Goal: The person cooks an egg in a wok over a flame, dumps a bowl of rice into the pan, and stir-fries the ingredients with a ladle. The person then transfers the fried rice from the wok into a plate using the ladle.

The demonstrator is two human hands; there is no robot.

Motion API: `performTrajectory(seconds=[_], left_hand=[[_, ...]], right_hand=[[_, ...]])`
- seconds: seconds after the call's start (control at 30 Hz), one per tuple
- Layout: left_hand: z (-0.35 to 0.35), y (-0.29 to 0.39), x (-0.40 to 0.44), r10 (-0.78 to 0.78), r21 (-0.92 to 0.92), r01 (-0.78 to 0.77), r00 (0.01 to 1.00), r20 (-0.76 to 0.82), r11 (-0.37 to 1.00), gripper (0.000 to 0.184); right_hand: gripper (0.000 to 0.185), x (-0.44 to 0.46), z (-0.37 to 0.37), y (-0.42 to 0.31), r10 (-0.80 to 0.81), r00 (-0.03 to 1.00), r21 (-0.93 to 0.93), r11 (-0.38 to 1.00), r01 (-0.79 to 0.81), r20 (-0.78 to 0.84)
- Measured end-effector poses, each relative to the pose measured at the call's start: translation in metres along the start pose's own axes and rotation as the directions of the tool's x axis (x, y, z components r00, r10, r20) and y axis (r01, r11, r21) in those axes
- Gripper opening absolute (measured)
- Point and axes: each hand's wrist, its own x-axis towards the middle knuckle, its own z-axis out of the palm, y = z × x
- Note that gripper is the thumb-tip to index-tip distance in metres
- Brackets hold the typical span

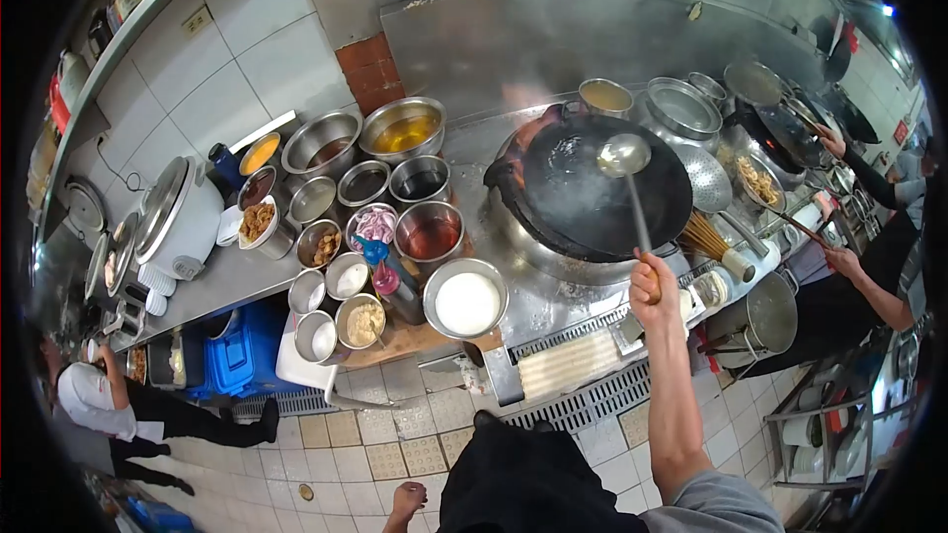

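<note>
My right hand (656,288) is wrapped around the handle of a metal ladle (625,155), its bowl held over the large black wok (652,202). Steam rises from the wok, which has a wet, dark inner surface. Down beside my dark apron hangs my left hand (407,499), fingers curled, with nothing visible in it. Right of the wok lie a perforated strainer (703,181) and a bamboo brush (707,237). Close to the wok's left side are a bowl of white powder or liquid (467,303) and a bowl of red liquid (428,233).
Several seasoning bowls, including yellow oil (403,135) and sliced onions (374,226), crowd the left counter near squeeze bottles (395,291) and a rice cooker (181,217). A co-worker's hands (837,255) work at another wok on the right. Another person (99,400) stands at left.
</note>
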Motion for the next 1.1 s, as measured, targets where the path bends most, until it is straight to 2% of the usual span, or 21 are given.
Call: performTrajectory(seconds=[0.07,0.13,0.17,0.2,0.27,0.3,0.37,0.4,0.47,0.53,0.6,0.63,0.7,0.73,0.8,0.87,0.93,1.0,1.03,1.07,1.1], left_hand=[[0.002,-0.007,-0.016,-0.023,-0.071,0.023,1.0,-0.009,0.997,0.02],[0.004,-0.008,-0.041,-0.086,0.056,0.085,0.996,0.029,0.995,0.021],[0.004,-0.003,-0.059,-0.072,0.23,0.066,0.997,0.015,0.971,0.018],[0.0,-0.025,-0.059,0.024,0.383,-0.065,0.994,0.109,0.921,0.03],[-0.009,-0.122,0.007,0.114,0.756,-0.308,0.948,0.299,0.577,0.035],[-0.009,-0.117,0.002,0.118,0.752,-0.314,0.945,0.304,0.579,0.035],[-0.016,-0.093,-0.01,-0.151,0.691,-0.017,0.972,0.181,0.722,0.031],[-0.022,-0.076,-0.001,-0.147,0.686,-0.019,0.972,0.183,0.728,0.031],[-0.035,-0.058,0.011,-0.045,0.746,-0.31,0.91,0.413,0.59,0.025],[-0.05,-0.053,0.026,0.029,0.409,-0.098,0.985,0.17,0.907,0.026],[-0.067,-0.046,0.054,-0.007,0.157,-0.012,0.993,0.116,0.987,0.024],[-0.076,-0.04,0.061,0.0,0.139,-0.016,0.993,0.115,0.99,0.024],[-0.098,-0.028,0.074,-0.015,-0.018,0.016,0.999,0.048,1.0,0.021],[-0.107,-0.031,0.081,-0.015,-0.025,0.016,0.998,0.055,1.0,0.021],[-0.127,-0.038,0.09,-0.028,-0.065,0.031,0.999,0.044,0.997,0.022],[-0.143,-0.051,0.092,-0.07,-0.115,0.078,0.995,0.07,0.99,0.02],[-0.157,-0.073,0.091,-0.139,-0.075,0.146,0.986,0.089,0.986,0.021],[-0.178,-0.132,0.122,0.117,0.229,-0.206,0.929,0.352,0.951,0.024],[-0.184,-0.14,0.129,0.406,0.664,-0.66,0.747,0.527,0.352,0.029],[-0.171,-0.146,0.112,0.806,0.119,-0.815,0.58,0.121,0.568,0.021],[-0.174,-0.149,0.115,0.704,0.162,-0.734,0.679,0.209,0.66,0.018]], right_hand=[[0.006,-0.019,-0.009,0.0,-0.099,0.994,-0.149,0.985,0.091,-0.046],[0.008,-0.05,0.004,0.012,-0.25,0.947,-0.343,0.924,0.172,-0.2],[0.008,-0.062,0.001,0.016,-0.244,0.948,-0.348,0.923,0.163,-0.203],[0.008,-0.072,-0.002,0.017,-0.254,0.943,-0.386,0.909,0.157,-0.214],[0.008,-0.091,0.0,0.021,-0.275,0.936,-0.432,0.888,0.159,-0.22],[0.007,-0.099,0.005,0.026,-0.234,0.949,-0.365,0.92,0.146,-0.21],[0.002,-0.109,0.013,0.037,-0.168,0.967,-0.268,0.957,0.113,-0.193],[0.002,-0.111,0.019,0.044,-0.169,0.968,-0.274,0.955,0.113,-0.187],[0.003,-0.109,0.034,0.064,-0.106,0.985,-0.195,0.978,0.079,-0.134],[0.011,-0.097,0.053,0.086,-0.047,0.998,-0.139,0.989,0.041,-0.041],[0.026,-0.08,0.086,0.114,-0.008,1.0,-0.058,0.998,0.008,0.006],[0.026,-0.066,0.099,0.125,-0.002,1.0,-0.072,0.997,0.004,0.018],[0.03,-0.029,0.119,0.147,0.136,0.971,-0.103,0.988,-0.118,0.195],[0.03,-0.008,0.129,0.159,0.137,0.971,-0.112,0.987,-0.117,0.194],[0.025,0.03,0.157,0.182,0.156,0.98,-0.263,0.957,-0.119,0.124],[0.009,0.048,0.207,0.21,0.077,0.997,-0.474,0.877,-0.078,-0.021],[0.006,0.067,0.234,0.232,-0.062,0.998,-0.697,0.717,0.024,-0.03],[0.009,0.078,0.244,0.248,-0.13,0.991,-0.804,0.588,0.091,0.017],[0.01,0.084,0.237,0.25,-0.104,0.994,-0.781,0.617,0.101,0.046],[0.011,0.082,0.236,0.256,-0.124,0.992,-0.755,0.65,0.086,0.006],[0.011,0.076,0.234,0.261,-0.17,0.985,-0.756,0.646,0.109,-0.004]])
